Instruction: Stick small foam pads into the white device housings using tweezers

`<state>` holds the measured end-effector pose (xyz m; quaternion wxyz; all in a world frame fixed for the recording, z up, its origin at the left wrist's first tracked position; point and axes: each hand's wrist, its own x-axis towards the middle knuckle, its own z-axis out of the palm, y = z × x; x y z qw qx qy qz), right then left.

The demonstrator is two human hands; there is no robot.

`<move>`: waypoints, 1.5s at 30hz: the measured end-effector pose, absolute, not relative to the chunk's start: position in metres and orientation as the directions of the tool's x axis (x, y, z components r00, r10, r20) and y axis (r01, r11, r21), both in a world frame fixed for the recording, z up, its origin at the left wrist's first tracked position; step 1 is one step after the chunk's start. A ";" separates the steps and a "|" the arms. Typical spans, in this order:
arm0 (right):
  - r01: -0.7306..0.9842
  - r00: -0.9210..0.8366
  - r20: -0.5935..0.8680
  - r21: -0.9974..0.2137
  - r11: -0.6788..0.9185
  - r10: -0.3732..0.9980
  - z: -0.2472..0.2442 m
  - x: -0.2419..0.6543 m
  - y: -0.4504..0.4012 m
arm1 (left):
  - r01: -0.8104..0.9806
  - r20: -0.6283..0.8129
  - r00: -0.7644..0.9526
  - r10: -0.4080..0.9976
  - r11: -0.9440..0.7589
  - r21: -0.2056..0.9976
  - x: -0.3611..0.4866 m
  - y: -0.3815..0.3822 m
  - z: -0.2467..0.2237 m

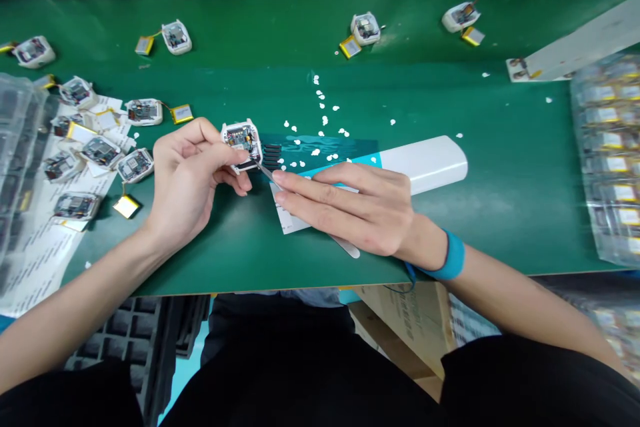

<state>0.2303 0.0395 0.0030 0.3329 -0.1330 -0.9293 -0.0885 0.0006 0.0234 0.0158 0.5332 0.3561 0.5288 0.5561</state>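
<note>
My left hand (187, 180) pinches a white square device housing (242, 141) between thumb and fingers, with a small circuit board exposed in it. My right hand (350, 207) holds long metal tweezers (267, 173) under its fingers, and their tip reaches the lower edge of the housing. The tweezers' far end pokes out below the palm. Beneath my right hand lie a white card (293, 217) and a long white and cyan tube (425, 163). A black comb-like strip (273, 155) sits right beside the housing.
Several other open housings (143, 112) with yellow pouch batteries (181, 114) lie on the green bench (450, 240), some on papers at left. Stacked clear plastic trays (607, 160) stand at right. Small white bits dot the bench, whose front edge runs below my hands.
</note>
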 end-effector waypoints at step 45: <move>0.291 -0.461 0.822 -0.216 0.932 0.334 -0.009 0.227 0.045 | 0.653 0.167 -0.206 0.964 0.008 0.757 -0.067 0.152 0.002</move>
